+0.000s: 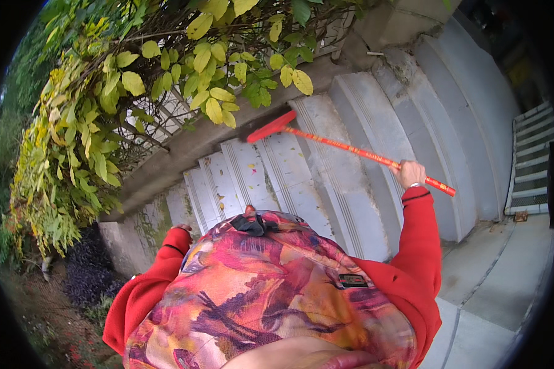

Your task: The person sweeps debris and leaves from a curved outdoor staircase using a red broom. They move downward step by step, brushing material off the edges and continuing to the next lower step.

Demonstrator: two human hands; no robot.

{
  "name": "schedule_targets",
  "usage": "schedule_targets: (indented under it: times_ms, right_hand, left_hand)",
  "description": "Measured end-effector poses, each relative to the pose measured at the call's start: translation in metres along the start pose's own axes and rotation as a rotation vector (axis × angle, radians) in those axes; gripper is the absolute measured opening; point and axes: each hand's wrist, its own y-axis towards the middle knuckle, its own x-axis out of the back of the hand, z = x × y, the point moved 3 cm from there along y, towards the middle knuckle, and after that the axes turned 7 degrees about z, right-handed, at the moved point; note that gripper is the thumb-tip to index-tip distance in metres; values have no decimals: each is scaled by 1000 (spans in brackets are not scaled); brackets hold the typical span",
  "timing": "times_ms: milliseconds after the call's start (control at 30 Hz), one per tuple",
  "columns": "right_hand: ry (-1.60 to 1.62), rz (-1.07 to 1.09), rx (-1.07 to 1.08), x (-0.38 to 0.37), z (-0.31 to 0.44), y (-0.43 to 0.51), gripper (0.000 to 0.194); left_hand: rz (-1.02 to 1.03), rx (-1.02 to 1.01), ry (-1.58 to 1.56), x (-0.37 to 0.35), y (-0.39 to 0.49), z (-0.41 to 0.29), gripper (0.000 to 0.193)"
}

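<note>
My right hand (410, 174) grips the upper part of a red broom handle (346, 147), with a short end sticking out past my wrist. The handle bears yellow writing. At its far end, the red broom head (272, 127) lies over the pale stair steps (288, 161), close to the low concrete side wall (189, 147). Its dark bristles are blurred, so I cannot tell exactly where they touch. My left hand (183, 227) hangs by my side, mostly hidden by the red sleeve. Small fallen leaves (254, 171) lie scattered on the steps.
A leafy vine (203, 60) with yellowing leaves overhangs the railing and side wall. More curved steps (443, 110) rise on the right, near a white slatted rack (531, 161). Grey paving (484, 272) lies at lower right. Dark purple shrubs (90, 267) grow at left.
</note>
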Motion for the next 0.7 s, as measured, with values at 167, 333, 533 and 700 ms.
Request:
schedule_targets:
  times_ms: [167,333,533,700]
  right_hand:
    - [66,-45,128,42,15,-37,41]
    - [-103,-17,-94,49,-3,-20,39]
    - [-173,34,-137,18,-1,51,43]
    - [-69,26,76,9,24,45,44]
  left_hand:
    - [3,87,-285,-14,-34,-12,29]
    - [-90,164,-848,-44,-54,0,20]
    - [-118,132,-766,-62,-75,15,22]
    - [-6,236,-531,-51,-71,26,21]
